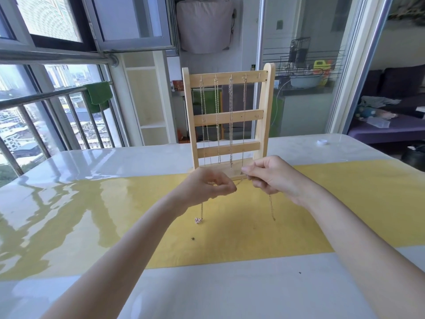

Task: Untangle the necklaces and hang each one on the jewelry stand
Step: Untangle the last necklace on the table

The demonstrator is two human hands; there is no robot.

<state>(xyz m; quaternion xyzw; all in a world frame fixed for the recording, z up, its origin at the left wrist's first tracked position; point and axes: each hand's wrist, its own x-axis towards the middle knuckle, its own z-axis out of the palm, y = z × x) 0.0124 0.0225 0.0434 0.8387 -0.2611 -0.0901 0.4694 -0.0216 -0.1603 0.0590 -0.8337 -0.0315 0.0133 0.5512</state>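
A thin pale chain necklace was stretched between both hands above the yellow strip of the tabletop, just in front of the wooden stand. Its heart-shaped pendant dangled below the left hand; a loose end hung below the right hand. Both hands pinched the chain with curled fingers. Four chains hung from the stand's top hooks.

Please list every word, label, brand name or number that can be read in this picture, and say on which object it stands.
No text can be read.
The yellow bottle behind the glass may carry a label, but it is too blurred.
The jewelry stand, the necklace in both hands and the table show no print.
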